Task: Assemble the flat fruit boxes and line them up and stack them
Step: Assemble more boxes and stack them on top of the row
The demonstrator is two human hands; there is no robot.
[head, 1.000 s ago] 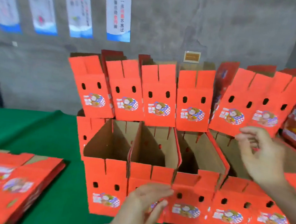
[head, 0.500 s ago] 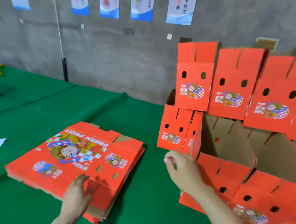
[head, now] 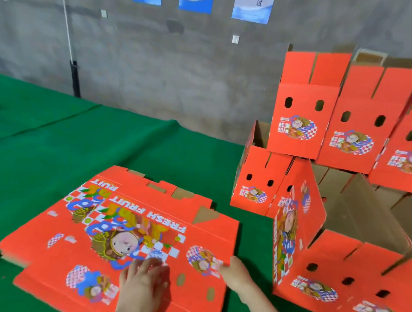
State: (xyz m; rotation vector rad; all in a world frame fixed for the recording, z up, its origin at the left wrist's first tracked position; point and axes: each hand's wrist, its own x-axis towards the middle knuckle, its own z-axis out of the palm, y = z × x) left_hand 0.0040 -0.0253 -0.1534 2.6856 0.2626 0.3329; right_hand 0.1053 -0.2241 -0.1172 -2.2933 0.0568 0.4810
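Flats [head: 25, 243]: stack of thin orange printed cardboard, brown at the cut edges, lying on the cloth left of the boxes.
Top flat [head: 191, 233]: creased, with oval holes and notched tabs.
Left hand [head: 143, 291]: fingers spread, palm down on the top flat.
Right hand [head: 236, 270]: pinches its right edge, thumb on top.
Boxes [head: 302, 120]: open rectangular cartons, brown inside, in two tiers by the wall.
Cloth [head: 99, 144]: green, felt-like.
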